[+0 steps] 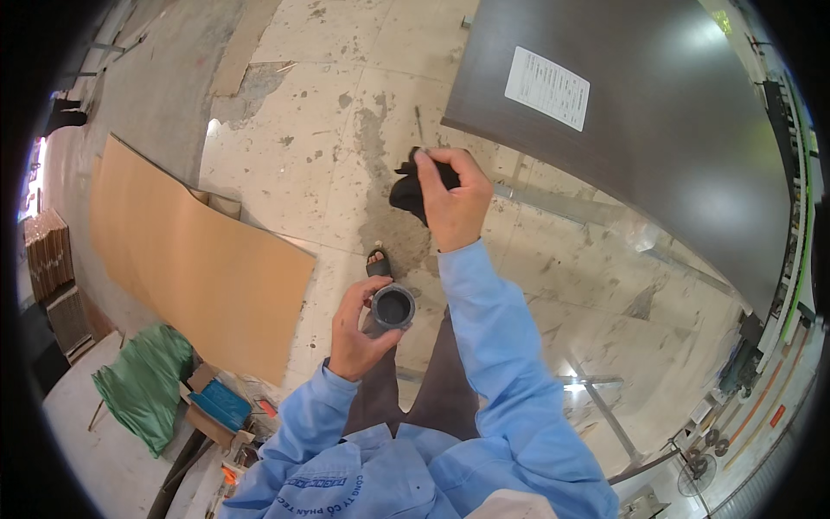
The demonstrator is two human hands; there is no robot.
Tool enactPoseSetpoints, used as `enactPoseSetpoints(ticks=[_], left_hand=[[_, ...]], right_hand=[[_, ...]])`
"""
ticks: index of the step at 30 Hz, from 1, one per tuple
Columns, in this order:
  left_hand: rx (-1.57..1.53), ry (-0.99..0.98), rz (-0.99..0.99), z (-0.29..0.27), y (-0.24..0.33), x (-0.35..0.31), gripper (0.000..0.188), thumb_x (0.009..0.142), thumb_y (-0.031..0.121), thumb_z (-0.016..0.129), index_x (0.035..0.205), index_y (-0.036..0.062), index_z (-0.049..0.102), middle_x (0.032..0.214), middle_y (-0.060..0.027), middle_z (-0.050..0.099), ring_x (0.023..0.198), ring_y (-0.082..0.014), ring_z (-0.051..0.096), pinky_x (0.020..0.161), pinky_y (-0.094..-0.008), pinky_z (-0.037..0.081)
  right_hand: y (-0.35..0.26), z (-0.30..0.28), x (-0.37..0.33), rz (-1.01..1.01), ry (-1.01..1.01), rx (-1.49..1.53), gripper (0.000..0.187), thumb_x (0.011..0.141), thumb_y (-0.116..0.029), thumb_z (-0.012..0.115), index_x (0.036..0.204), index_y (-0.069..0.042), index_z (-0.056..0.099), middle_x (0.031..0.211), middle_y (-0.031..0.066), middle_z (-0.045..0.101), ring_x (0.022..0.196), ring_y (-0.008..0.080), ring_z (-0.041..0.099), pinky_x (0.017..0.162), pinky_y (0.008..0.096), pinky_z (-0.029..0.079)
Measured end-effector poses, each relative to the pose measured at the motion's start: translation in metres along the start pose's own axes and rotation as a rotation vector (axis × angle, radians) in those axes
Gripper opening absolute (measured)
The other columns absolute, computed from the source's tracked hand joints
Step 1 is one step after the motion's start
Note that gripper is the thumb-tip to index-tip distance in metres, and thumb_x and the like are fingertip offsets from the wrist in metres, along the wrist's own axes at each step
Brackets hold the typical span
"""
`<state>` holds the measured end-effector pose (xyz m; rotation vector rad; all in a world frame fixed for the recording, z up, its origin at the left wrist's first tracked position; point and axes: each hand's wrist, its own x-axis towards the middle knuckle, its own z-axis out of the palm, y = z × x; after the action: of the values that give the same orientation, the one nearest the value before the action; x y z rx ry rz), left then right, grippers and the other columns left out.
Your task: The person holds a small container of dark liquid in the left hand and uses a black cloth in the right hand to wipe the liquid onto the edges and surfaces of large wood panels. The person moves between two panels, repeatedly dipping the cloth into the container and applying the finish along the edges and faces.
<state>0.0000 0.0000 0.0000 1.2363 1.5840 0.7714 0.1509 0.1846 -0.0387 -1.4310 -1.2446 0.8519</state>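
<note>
My left hand [354, 327] is wrapped round the side of a small round cup [410, 294] with a grey rim, held upright in front of my legs. Its inside looks dark; I cannot tell whether that is a liquid or the bare bottom. Farther ahead, my right hand [456, 197] pinches a bunched black cloth [408, 199] between thumb and fingers, and the cloth hangs down to the left. A thin dark streak shows just beyond these fingers, too blurred to name. Right of that hand stands a large dark brown panel [640, 130], apart from it.
A white printed sheet [547, 88] lies on the dark panel, over a metal frame [596, 406]. To the left is a big tan board [199, 259]. Nearer are a green plastic sheet [147, 389] and a box with blue contents [220, 403]. The tiled floor is stained.
</note>
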Motion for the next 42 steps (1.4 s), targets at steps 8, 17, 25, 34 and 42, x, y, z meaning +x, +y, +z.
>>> enactPoseSetpoints(ticks=[8, 17, 25, 34, 42], left_hand=[[-0.01, 0.006, 0.006, 0.006, -0.003, -0.005, 0.067, 0.071, 0.005, 0.088, 0.133, 0.0031, 0.063, 0.13, -0.0109, 0.069, 0.118, -0.022, 0.067, 0.101, -0.0355, 0.052], [-0.002, 0.017, 0.002, 0.016, 0.002, 0.001, 0.065, 0.069, 0.005, 0.085, 0.131, 0.005, 0.065, 0.125, -0.0086, 0.07, 0.114, -0.0223, 0.067, 0.097, -0.0352, 0.051], [-0.004, -0.058, 0.065, 0.026, 0.009, 0.002, 0.067, 0.073, 0.006, 0.088, 0.135, 0.0053, 0.062, 0.131, -0.0075, 0.067, 0.116, -0.0201, 0.066, 0.099, -0.0349, 0.052], [-0.029, -0.024, 0.035, 0.026, 0.019, 0.004, 0.065, 0.073, 0.006, 0.088, 0.134, 0.0054, 0.064, 0.129, -0.0072, 0.068, 0.116, -0.019, 0.066, 0.1, -0.0347, 0.051], [0.001, -0.008, 0.03, 0.026, 0.014, -0.002, 0.066, 0.07, 0.004, 0.086, 0.133, 0.0055, 0.065, 0.127, -0.0079, 0.069, 0.114, -0.0204, 0.067, 0.096, -0.0344, 0.051]], right_hand=[[0.001, -0.03, -0.007, 0.09, 0.122, 0.016, 0.008, 0.093, -0.008, 0.08, 0.093, -0.001, 0.075, 0.09, 0.0109, 0.077, 0.08, 0.0194, 0.072, 0.074, 0.0334, 0.056], [0.004, -0.073, -0.02, -0.101, 0.12, -0.028, 0.008, 0.092, -0.005, 0.08, 0.098, -0.002, 0.075, 0.096, 0.0111, 0.076, 0.088, 0.0227, 0.072, 0.081, 0.0344, 0.056], [0.035, -0.238, -0.025, 0.061, 0.749, -0.193, 0.015, 0.101, -0.015, 0.078, 0.106, -0.002, 0.073, 0.103, 0.0051, 0.076, 0.096, 0.017, 0.068, 0.089, 0.0341, 0.055], [0.053, -0.217, -0.022, 0.062, 0.594, -0.209, 0.019, 0.101, -0.015, 0.078, 0.108, 0.002, 0.074, 0.107, 0.0088, 0.079, 0.096, 0.0152, 0.069, 0.09, 0.0312, 0.055], [0.057, -0.177, -0.013, 0.055, 0.508, -0.206, 0.012, 0.098, -0.011, 0.078, 0.103, 0.0, 0.075, 0.098, 0.0069, 0.078, 0.092, 0.0147, 0.07, 0.085, 0.0307, 0.055]])
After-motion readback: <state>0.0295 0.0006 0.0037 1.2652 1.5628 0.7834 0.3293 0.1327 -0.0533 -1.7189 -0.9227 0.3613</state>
